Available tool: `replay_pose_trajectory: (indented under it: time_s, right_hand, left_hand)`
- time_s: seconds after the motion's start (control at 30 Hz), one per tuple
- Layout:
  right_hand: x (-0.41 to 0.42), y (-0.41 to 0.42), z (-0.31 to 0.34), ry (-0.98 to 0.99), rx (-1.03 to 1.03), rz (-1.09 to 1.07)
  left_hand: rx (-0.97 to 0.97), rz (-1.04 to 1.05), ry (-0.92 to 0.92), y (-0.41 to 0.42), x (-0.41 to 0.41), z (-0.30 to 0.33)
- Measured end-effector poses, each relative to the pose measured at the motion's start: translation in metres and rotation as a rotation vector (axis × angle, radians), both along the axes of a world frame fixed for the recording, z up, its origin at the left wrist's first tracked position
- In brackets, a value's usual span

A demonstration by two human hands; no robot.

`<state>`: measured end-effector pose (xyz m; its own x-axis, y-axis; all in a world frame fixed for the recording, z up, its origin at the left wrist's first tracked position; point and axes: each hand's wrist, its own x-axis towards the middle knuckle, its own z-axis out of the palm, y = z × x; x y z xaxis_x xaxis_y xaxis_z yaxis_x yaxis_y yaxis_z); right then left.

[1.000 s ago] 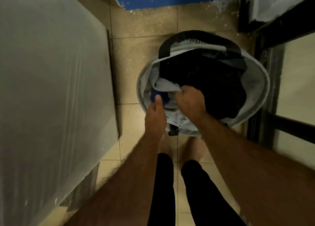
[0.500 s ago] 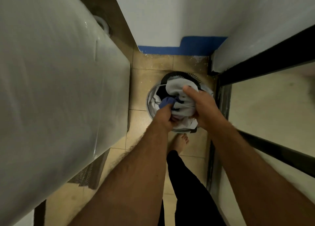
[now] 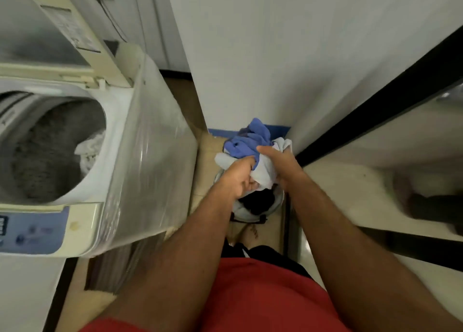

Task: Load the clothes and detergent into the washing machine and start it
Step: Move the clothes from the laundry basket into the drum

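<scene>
A bundle of clothes (image 3: 250, 151), blue cloth bunched on top of pale grey, is held up over the laundry basket (image 3: 253, 209) that sits on the tiled floor at the far end of a narrow gap. The left hand (image 3: 238, 181) has its fingers curled tight into the near underside of the bundle, and the right hand (image 3: 278, 163) clamps the right side with the thumb laid across the top. Dark garments lie in the basket below. To the left stands the top-loading washing machine (image 3: 140, 156), lid (image 3: 50, 30) raised against the wall, the drum (image 3: 50, 151) open with a bit of white laundry already inside. The worry, I'd say, is a loose pale end trailing and snagging on the basket rim or slipping to the floor as the load swings left. The machine's plastic-wrapped right side stands close beside the arms, a white wall corner (image 3: 250, 68) lies just beyond the bundle, and a dark-framed panel (image 3: 375, 111) hems in the right, so upward and left looks like the only free path.
</scene>
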<state>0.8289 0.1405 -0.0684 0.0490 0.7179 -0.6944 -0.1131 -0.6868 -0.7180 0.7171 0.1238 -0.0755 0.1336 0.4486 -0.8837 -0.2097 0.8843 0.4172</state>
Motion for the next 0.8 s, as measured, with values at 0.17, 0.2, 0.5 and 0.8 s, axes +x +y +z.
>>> replay_pose_trajectory:
  time_s: [0.17,0.2,0.5,0.8]
  right_hand:
    - [0.003,0.013,0.017,-0.038,0.161,-0.138]
    - [0.002,0.013,0.032,-0.039,0.174,-0.140]
    - [0.021,0.019,0.111,0.378,0.243,0.002]
    - [0.021,0.035,0.128,0.253,0.307,0.025]
  left_hand:
    - [0.201,-0.076,0.039,0.009,-0.021,0.027]
    - [0.219,-0.020,0.044,0.007,-0.026,0.031]
    - [0.325,0.340,-0.292,0.010,-0.035,0.048]
    - [0.482,0.483,-0.469,0.040,-0.026,0.091]
